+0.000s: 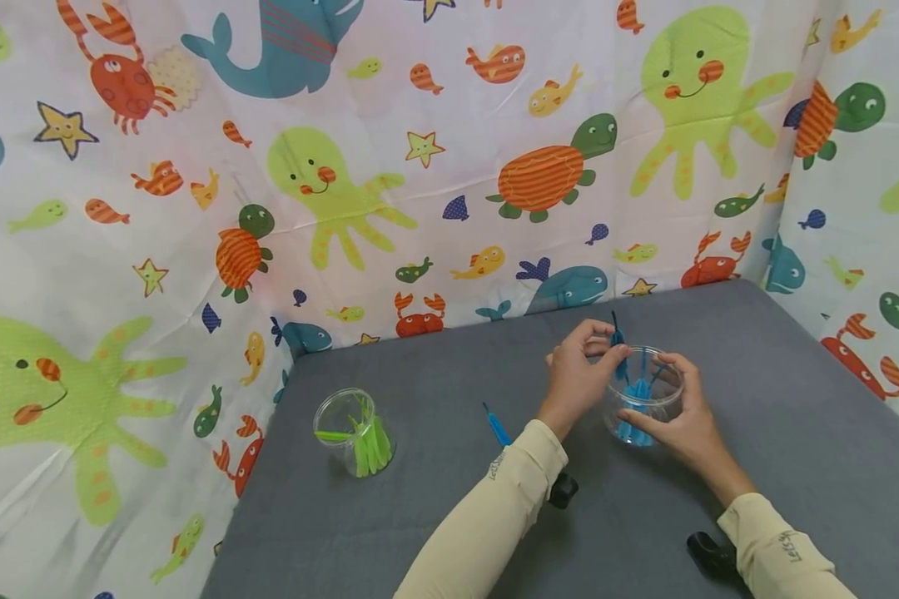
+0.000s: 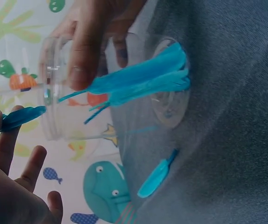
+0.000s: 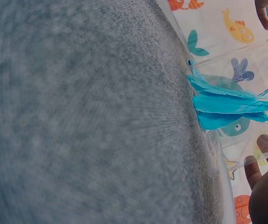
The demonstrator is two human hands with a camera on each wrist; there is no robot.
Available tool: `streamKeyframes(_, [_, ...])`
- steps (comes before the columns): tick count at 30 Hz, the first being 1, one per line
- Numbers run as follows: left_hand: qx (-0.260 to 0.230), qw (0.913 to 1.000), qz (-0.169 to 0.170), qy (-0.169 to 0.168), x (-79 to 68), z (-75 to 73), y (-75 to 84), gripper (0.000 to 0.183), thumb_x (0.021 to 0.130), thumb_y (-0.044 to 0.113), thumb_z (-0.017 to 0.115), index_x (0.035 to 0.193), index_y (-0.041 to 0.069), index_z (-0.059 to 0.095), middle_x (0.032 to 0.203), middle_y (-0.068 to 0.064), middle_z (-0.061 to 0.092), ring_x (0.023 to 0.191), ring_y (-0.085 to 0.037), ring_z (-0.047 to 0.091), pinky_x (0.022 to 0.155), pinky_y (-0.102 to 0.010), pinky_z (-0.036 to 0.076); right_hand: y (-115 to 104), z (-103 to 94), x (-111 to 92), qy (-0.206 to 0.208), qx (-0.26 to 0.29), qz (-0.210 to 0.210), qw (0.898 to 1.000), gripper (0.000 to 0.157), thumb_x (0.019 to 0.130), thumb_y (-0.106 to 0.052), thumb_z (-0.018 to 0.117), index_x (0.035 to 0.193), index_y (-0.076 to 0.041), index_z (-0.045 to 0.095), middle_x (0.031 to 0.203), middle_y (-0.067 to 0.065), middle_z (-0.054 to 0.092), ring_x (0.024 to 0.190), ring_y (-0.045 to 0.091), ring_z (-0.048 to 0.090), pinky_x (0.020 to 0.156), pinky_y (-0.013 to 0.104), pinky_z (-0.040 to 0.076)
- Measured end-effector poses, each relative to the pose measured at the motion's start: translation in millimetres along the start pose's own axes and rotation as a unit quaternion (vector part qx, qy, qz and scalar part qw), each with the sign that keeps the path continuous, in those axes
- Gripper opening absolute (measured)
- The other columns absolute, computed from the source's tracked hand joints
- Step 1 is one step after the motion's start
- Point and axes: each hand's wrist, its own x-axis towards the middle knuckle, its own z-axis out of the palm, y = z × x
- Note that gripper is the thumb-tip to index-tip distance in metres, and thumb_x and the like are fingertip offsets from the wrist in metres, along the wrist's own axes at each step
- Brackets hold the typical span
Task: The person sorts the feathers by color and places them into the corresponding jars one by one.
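My left hand (image 1: 583,366) pinches a blue feather (image 1: 618,337) between thumb and fingers, tip pointing down at the mouth of a clear jar (image 1: 670,408). Several blue feathers (image 2: 138,77) stand inside that jar, quills up. Thumb and fingers of my right hand (image 1: 682,416) grip the jar around its wall near the rim. On the table, partly behind the left sleeve in the head view, lies a single blue feather (image 1: 498,426); the left wrist view shows this loose feather (image 2: 156,176) whole. The right wrist view catches the jar's feathers (image 3: 227,106) from low down.
A second clear jar (image 1: 345,391) with several green feathers (image 1: 372,448) stands at the left of the grey table (image 1: 434,516); one leans across its rim. A curtain (image 1: 434,208) printed with sea animals hangs along the back and sides. Black devices (image 1: 562,491) sit at the wrists.
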Motion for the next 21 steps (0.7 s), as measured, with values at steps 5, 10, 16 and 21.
streamKeyframes(5, [0.016,0.9998,0.006,0.005,1.5,6.2,-5.3,0.018,0.098,0.036,0.068,0.115,0.030,0.064,0.110,0.012,0.077,0.103,0.005,0.067,0.113,-0.046,0.027,1.6,-1.0,0.3,0.001,0.002,-0.003,1.000,0.107,0.075,-0.009,0.091,0.156,-0.018,0.023,0.156,0.021,0.033,0.137,0.051,0.035,0.106,0.081,0.024])
streamKeyframes(10, [0.018,0.9996,0.016,0.011,2.5,6.5,-9.9,0.016,0.099,0.037,0.067,0.114,0.033,0.065,0.105,0.015,0.078,0.104,0.005,0.065,0.112,-0.048,0.026,1.3,-0.5,0.6,-0.001,0.004,0.000,1.000,0.107,0.075,-0.009,0.091,0.156,-0.018,0.022,0.156,0.020,0.032,0.139,0.051,0.035,0.105,0.081,0.026])
streamKeyframes(16, [0.012,0.9994,0.029,0.016,2.3,0.8,-10.6,0.017,0.100,0.034,0.066,0.117,0.032,0.065,0.108,0.016,0.077,0.107,0.005,0.065,0.113,-0.051,0.024,-1.4,0.0,1.4,0.002,0.005,0.000,1.000,0.107,0.074,-0.010,0.091,0.156,-0.019,0.023,0.157,0.019,0.033,0.138,0.050,0.036,0.105,0.081,0.026])
streamKeyframes(21, [0.002,0.9993,0.029,0.026,0.7,-4.9,-13.3,0.019,0.100,0.030,0.066,0.120,0.033,0.065,0.110,0.017,0.077,0.111,0.004,0.064,0.110,-0.050,0.023,-2.4,-0.2,-0.3,0.001,0.004,0.001,1.000,0.107,0.074,-0.010,0.091,0.156,-0.018,0.023,0.156,0.020,0.035,0.139,0.050,0.035,0.106,0.081,0.024])
